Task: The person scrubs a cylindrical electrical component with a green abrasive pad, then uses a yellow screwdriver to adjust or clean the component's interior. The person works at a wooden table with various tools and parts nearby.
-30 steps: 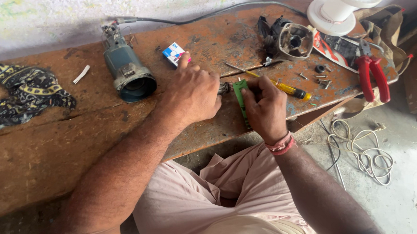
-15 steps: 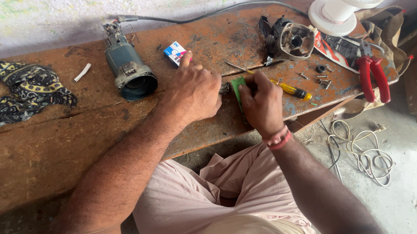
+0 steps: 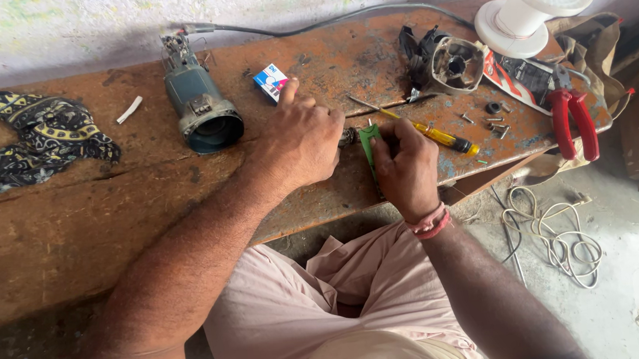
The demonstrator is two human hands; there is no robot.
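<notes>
green tool [image 3: 368,145] at tabletop [image 3: 78,216] centre, gripped in right hand [image 3: 406,165] fingers | left hand [image 3: 303,136] at its 9 o'clock, fingers curled on a small metal part [image 3: 348,135] | yellow screwdriver [image 3: 435,134] at 3 o'clock | grey motor housing [image 3: 201,109] at 10 o'clock, hollow mouth dark, contents unclear | red pliers [image 3: 573,116] far at 3 o'clock

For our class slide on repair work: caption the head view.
Two hands, left hand and right hand, work a green tool on a rusty bench.
</notes>
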